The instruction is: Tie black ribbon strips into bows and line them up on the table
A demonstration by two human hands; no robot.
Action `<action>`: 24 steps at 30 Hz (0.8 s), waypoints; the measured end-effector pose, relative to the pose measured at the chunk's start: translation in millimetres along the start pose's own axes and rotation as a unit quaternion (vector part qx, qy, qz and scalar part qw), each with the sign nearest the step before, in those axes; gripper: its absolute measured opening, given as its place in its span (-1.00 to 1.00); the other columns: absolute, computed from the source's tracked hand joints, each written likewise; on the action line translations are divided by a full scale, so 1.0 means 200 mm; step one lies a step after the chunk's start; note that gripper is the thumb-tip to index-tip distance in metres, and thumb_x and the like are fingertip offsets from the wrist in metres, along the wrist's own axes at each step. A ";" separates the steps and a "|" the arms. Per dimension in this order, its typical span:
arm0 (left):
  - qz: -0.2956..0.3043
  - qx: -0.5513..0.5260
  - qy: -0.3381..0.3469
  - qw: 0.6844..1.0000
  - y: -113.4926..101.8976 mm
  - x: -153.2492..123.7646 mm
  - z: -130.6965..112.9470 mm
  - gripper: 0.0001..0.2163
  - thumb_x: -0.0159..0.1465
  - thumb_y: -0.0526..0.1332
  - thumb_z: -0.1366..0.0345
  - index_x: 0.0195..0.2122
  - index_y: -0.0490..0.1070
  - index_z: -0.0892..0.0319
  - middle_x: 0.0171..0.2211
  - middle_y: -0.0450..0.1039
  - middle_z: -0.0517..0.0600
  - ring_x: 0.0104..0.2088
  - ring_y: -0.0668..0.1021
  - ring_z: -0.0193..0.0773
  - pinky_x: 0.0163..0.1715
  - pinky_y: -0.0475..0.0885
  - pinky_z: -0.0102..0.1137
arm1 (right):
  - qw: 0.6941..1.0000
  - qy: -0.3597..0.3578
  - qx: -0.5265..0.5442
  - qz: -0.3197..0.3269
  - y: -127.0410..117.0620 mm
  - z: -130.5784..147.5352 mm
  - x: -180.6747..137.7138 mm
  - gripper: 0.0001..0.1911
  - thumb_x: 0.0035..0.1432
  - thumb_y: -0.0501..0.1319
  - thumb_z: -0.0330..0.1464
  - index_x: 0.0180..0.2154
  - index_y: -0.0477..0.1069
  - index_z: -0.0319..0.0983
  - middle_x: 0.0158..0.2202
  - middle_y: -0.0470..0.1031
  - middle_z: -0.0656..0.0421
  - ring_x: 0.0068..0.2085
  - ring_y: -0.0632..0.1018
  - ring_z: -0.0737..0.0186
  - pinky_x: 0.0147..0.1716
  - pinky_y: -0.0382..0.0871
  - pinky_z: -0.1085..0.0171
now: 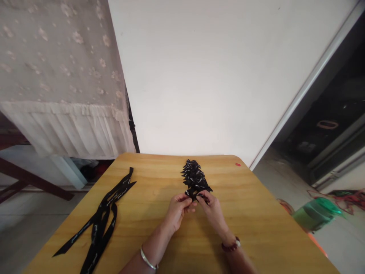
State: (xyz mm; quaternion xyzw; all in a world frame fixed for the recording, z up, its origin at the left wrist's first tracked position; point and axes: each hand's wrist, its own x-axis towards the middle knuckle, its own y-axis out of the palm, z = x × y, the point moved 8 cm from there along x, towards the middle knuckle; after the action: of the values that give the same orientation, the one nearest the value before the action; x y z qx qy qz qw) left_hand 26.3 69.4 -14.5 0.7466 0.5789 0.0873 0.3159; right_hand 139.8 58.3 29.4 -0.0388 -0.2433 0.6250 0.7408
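My left hand (179, 208) and my right hand (210, 209) are close together over the middle of the table. Both pinch a black ribbon bow (194, 193) with pale lettering, one on each side of it. Just beyond my fingers lies a row of black ribbon bows (194, 173), overlapping one another with pointed ends sticking out to the sides. Whether the held bow touches the nearest one in the row I cannot tell. Long loose black ribbons (99, 220) with pale script lie on the left part of the table.
The wooden table (159, 171) stands against a white wall panel (194, 76). A small red piece (237, 164) lies near its far right corner. Lace-trimmed cloth (68, 76) hangs at the left. On the floor to the right are a green plastic container (315, 215) and red cords (348, 199).
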 end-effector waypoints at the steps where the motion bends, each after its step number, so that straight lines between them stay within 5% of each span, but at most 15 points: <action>1: 0.005 -0.004 -0.001 1.000 0.00 0.00 0.00 -0.80 -0.16 0.33 0.38 -0.48 0.44 0.32 -0.51 0.44 0.01 -0.50 0.49 -0.33 -0.53 0.39 -0.48 | 1.000 0.001 0.000 0.003 0.01 0.00 0.00 -0.82 0.03 0.08 -0.29 -0.48 0.36 -0.25 -0.54 0.41 0.19 -0.49 0.41 0.29 -0.51 0.25 0.38; 15: -0.010 0.018 0.034 0.999 -0.01 0.02 0.00 -0.83 -0.18 0.34 0.35 -0.55 0.44 0.32 -0.61 0.41 -0.04 -0.64 0.37 -0.43 -0.54 0.32 -0.45 | 0.997 0.031 0.063 0.016 0.05 -0.01 0.00 -0.70 0.01 0.10 -0.20 -0.62 0.20 -0.24 -0.66 0.18 0.30 -0.58 0.25 0.39 -0.62 0.12 0.42; 20: -0.051 -0.009 0.051 0.997 -0.05 0.02 -0.03 -0.80 -0.20 0.35 0.33 -0.56 0.41 0.31 -0.67 0.33 -0.11 -0.64 0.36 -0.44 -0.58 0.35 -0.46 | 0.993 0.064 0.092 0.025 0.04 0.00 -0.01 -0.59 0.08 -0.05 -0.11 -0.59 0.27 -0.26 -0.63 0.31 0.21 -0.53 0.35 0.29 -0.54 0.20 0.36; 24: -0.071 0.001 0.052 0.996 -0.07 0.01 -0.05 -0.78 -0.21 0.35 0.30 -0.57 0.38 0.30 -0.68 0.32 -0.13 -0.70 0.34 -0.46 -0.68 0.31 -0.51 | 0.996 0.048 0.066 0.036 0.05 -0.01 0.00 -0.61 0.04 0.03 -0.14 -0.65 0.26 -0.25 -0.69 0.26 0.24 -0.59 0.30 0.34 -0.58 0.18 0.38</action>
State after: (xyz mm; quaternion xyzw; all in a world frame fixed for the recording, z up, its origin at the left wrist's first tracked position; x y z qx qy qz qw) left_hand 11.0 77.0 -15.7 0.6982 0.6464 0.1029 0.2899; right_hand 132.1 60.1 24.6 -0.0287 -0.1644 0.6630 0.7298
